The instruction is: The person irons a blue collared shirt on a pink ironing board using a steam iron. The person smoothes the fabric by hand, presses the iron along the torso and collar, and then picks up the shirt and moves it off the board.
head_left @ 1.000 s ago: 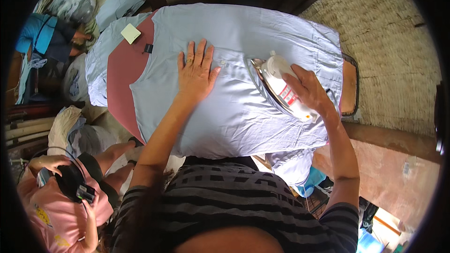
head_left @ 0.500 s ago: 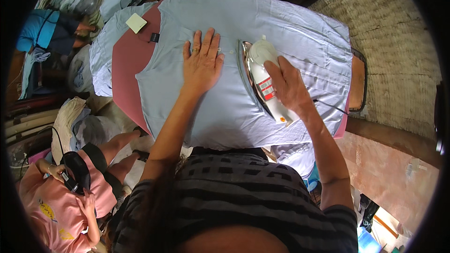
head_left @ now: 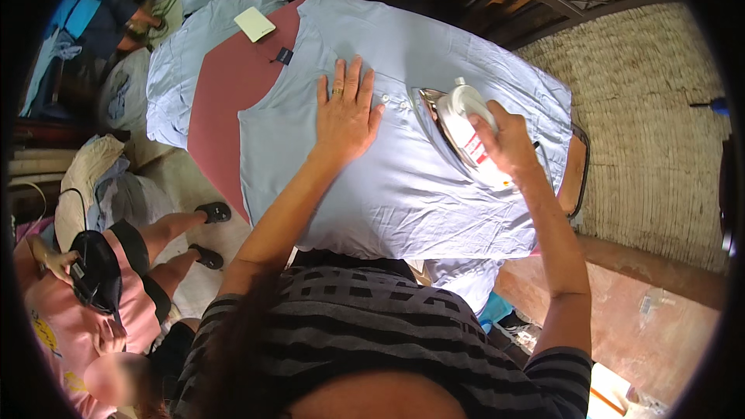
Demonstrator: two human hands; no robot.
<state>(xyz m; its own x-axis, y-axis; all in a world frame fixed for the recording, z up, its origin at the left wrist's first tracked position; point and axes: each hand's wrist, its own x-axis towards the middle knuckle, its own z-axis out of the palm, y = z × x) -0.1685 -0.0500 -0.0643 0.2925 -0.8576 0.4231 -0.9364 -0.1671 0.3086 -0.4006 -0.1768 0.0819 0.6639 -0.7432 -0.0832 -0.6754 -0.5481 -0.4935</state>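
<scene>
A: What is at the left?
B: Near left, one seated co-worker [head_left: 140,295] in pink holds one black pouch [head_left: 99,275], with two dark shoes [head_left: 213,212] on the floor. Then comes one ironing board [head_left: 221,101] with a red cover; one pale square pad [head_left: 255,25] lies at its far left.
A: And the garment?
B: One light-blue shirt [head_left: 341,209] spreads over the board, its single dark tag [head_left: 284,56] at the left end.
A: The hands?
B: Two. The left hand [head_left: 347,122], wearing one ring [head_left: 337,91], lies flat on the shirt, fingers extended, gripping nothing. Just right of it I count two pale buttons [head_left: 386,98].
A: Farther right?
B: One white iron [head_left: 468,120] on the shirt's right half, the right hand [head_left: 508,140] closed around its handle.
</scene>
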